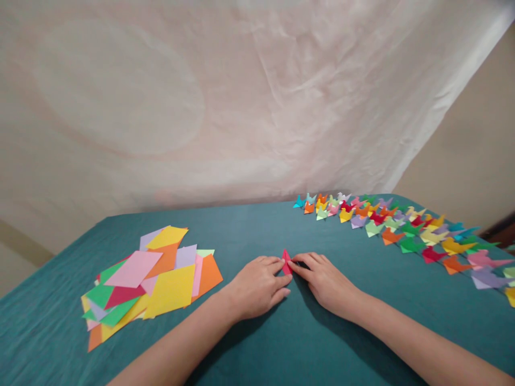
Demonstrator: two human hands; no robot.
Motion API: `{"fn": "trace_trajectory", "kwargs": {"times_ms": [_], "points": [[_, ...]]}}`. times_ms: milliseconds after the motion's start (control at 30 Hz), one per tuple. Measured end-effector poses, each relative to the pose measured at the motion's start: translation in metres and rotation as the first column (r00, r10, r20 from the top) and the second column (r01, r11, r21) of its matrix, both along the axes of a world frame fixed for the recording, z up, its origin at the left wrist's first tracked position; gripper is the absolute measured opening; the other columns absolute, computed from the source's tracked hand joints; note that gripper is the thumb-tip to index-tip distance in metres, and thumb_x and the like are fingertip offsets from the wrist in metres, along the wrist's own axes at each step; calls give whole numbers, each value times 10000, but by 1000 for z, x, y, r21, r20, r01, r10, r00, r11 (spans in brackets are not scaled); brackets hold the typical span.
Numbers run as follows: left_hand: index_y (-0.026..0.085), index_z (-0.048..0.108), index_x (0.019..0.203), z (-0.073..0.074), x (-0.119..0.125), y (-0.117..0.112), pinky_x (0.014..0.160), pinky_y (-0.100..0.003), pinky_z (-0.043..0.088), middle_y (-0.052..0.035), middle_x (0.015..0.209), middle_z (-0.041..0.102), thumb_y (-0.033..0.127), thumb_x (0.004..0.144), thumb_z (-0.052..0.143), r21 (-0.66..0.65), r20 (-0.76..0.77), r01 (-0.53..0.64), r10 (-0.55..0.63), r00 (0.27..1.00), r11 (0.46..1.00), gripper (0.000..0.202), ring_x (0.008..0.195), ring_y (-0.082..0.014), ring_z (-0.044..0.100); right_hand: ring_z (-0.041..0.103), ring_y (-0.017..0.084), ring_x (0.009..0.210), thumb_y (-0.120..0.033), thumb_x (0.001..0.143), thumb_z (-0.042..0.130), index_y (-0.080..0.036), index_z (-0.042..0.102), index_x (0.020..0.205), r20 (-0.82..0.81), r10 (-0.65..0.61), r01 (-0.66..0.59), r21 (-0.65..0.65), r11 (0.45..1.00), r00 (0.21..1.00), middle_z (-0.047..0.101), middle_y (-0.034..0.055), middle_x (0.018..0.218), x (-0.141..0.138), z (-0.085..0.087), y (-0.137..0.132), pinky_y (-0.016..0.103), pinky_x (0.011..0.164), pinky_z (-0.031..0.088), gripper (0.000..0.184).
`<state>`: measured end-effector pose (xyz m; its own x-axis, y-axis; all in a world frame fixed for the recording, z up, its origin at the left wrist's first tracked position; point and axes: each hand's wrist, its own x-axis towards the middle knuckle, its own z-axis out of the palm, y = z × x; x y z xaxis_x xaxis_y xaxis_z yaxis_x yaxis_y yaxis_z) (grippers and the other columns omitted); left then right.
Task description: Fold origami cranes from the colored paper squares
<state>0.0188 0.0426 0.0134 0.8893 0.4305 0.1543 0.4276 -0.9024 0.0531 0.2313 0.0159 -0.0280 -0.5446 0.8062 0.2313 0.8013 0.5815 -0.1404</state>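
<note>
A small piece of red origami paper (286, 262), folded into a narrow pointed diamond, lies on the green tablecloth between my hands. My left hand (259, 284) is at its left side, with fingertips pressed on its left edge and lower end. From the right, my right hand (325, 279) has its fingers closed together, their tips on the right edge of the paper. Fingers cover part of the paper's sides, so its exact folds are hard to make out.
Loose colored paper squares (169, 289) lie in an overlapping pile to the left. Several rows of folded paper birds (378, 220) stand along the right and far right of the green cloth (249, 225). A pale fabric sheet (241, 107) hangs behind the table.
</note>
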Motion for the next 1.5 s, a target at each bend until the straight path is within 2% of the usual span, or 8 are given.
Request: {"fn": "trace_trajectory", "kwargs": {"times_ms": [333,500,667,867,1033,1267,1500], "points": [[215,628,1037,8,-3,-1,955,-424,389,-120,1208,563,358,861,503,-45,-12,51,-52,999,998,259,1161,-274,486,459,224,1041,-32,810,421,-210,481,1279,11,10,-10,-7,1000,1000,535,103,1189,0,3,0,365,835,395,506],[219,575,1133,12,-6,-9,971,-415,376,-110,1266,524,306,867,479,-82,-44,0,-4,999,997,296,1184,-259,468,462,227,1033,-19,800,413,-201,481,1280,16,10,-10,-14,1000,1000,536,104,1189,-1,4,0,368,835,395,518],[135,478,1234,14,-1,-15,991,-384,358,-121,1249,537,328,885,433,-118,-60,-52,45,997,992,401,1165,-238,479,454,235,1055,-2,781,413,-203,499,1264,4,6,-6,-6,1000,1000,534,104,1196,-1,4,-2,385,851,391,530],[128,524,1151,2,6,-11,975,-398,362,-122,1182,561,358,901,420,-54,-15,-122,122,992,991,355,1129,-245,483,463,233,1043,-56,832,420,-213,478,1285,-2,6,-6,17,1000,1000,537,105,1195,-1,2,-2,387,847,396,483],[120,462,1229,-10,7,-9,965,-402,374,-136,1238,519,392,881,458,-30,10,-143,143,990,989,441,1153,-253,467,476,232,1026,-88,846,425,-194,491,1273,-3,9,-9,40,999,1000,553,112,1167,0,0,-1,394,844,411,444],[114,460,1239,-13,7,-10,987,-387,357,-130,1262,515,390,900,420,-12,-10,-142,142,990,990,439,1163,-244,470,502,207,1018,13,727,411,-116,589,1141,-170,-22,37,87,996,985,594,103,1127,4,-9,-2,364,918,427,469],[88,472,1251,-18,10,-12,1017,-361,338,-137,1308,486,400,911,387,25,-51,-147,148,988,989,469,1197,-247,455,531,209,1005,-29,792,414,-133,629,1092,-160,10,13,145,989,987,623,104,1092,6,-11,0,363,886,468,384]]}}
